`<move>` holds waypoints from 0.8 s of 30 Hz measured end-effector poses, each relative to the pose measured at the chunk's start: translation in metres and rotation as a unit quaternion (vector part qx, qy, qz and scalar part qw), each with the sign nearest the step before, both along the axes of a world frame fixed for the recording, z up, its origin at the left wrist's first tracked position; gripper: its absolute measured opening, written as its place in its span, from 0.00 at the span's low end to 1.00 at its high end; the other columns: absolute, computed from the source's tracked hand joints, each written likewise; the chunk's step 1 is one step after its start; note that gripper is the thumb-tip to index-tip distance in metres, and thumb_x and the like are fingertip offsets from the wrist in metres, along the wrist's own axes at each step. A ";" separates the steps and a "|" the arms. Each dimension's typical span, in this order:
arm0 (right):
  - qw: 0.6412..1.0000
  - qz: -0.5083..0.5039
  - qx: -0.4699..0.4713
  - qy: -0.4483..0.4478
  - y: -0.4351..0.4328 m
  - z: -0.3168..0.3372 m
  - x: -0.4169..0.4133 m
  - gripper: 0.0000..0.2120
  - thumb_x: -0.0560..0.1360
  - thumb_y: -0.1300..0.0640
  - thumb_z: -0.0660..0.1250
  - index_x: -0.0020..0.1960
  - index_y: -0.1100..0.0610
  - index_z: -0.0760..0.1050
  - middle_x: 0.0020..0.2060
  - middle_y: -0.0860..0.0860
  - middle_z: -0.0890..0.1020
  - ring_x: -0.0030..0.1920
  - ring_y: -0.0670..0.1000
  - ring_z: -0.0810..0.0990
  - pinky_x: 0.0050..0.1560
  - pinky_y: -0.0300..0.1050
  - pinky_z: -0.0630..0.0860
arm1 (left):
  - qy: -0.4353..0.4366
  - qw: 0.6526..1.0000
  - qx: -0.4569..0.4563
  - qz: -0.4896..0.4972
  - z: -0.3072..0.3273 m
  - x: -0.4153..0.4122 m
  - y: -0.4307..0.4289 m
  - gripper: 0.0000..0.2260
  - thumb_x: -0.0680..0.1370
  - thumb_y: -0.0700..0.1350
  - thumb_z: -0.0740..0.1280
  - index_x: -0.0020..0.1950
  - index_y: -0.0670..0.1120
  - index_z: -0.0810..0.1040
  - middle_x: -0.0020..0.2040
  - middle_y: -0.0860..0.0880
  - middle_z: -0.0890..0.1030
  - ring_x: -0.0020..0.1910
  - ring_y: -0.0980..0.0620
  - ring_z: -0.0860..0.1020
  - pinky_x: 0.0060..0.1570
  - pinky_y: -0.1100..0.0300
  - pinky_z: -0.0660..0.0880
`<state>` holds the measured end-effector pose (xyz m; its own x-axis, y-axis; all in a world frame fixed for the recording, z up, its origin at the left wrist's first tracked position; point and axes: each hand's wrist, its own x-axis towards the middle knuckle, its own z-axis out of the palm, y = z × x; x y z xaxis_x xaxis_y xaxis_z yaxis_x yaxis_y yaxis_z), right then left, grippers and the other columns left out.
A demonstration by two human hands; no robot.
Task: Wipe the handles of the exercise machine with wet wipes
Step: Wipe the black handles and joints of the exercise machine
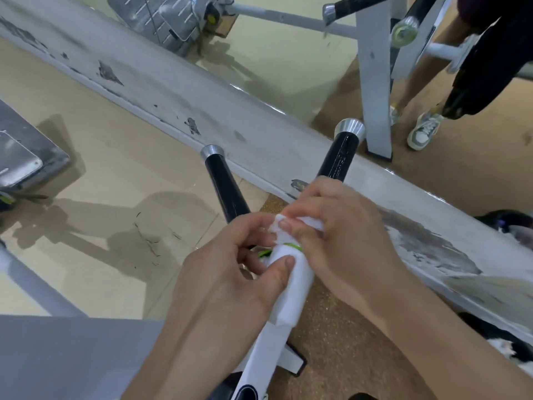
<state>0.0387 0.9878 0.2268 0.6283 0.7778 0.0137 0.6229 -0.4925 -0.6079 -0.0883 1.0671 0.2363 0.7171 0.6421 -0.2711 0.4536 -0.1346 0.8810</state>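
My left hand (227, 272) grips a white wet wipes canister (294, 293) with a green ring at its top, thumb pressed on its side. My right hand (343, 235) pinches a white wet wipe (310, 222) just above the canister's mouth, and my left fingertips touch the wipe's other end. Beyond my hands, two black machine handles with silver end caps point away from me: the left handle (223, 186) and the right handle (337, 160). My hands hide the near ends of both handles.
A worn white beam (178, 102) runs diagonally behind the handles. A white machine frame bar (265, 356) lies under the canister. Grey padded plates are at the left (20, 157) and top (161, 18). A person's leg and sneaker (424, 131) stand at the upper right.
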 end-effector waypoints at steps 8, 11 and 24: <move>0.992 -0.102 0.078 -0.013 -0.024 -0.012 -0.017 0.11 0.74 0.51 0.63 0.50 0.50 0.82 0.43 0.43 0.74 0.46 0.50 0.73 0.45 0.30 0.67 | -0.032 0.996 0.060 -0.055 0.004 0.023 0.006 0.11 0.69 0.61 0.66 0.49 0.65 0.81 0.37 0.60 0.80 0.34 0.60 0.75 0.35 0.70 0.71; 0.989 -0.113 0.091 0.037 -0.040 -0.011 -0.027 0.10 0.74 0.53 0.64 0.52 0.47 0.82 0.44 0.41 0.80 0.47 0.47 0.77 0.46 0.30 0.70 | -0.010 0.997 0.074 -0.028 0.001 0.036 0.003 0.09 0.65 0.60 0.72 0.42 0.59 0.83 0.33 0.61 0.81 0.40 0.68 0.76 0.39 0.75 0.70; 0.933 -0.189 0.191 0.239 -0.039 -0.004 -0.020 0.11 0.67 0.64 0.74 0.39 0.47 0.84 0.38 0.47 0.83 0.41 0.47 0.82 0.43 0.42 0.78 | 0.052 0.991 0.126 -0.019 -0.003 0.045 0.005 0.06 0.70 0.51 0.72 0.33 0.54 0.81 0.31 0.56 0.81 0.37 0.60 0.78 0.33 0.68 0.71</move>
<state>0.0189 0.9491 0.2228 0.8616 0.4960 -0.1080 0.0615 -0.3132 -0.9477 -0.0435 1.0723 0.2333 0.7193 0.6712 -0.1792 0.5298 -0.3631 0.7664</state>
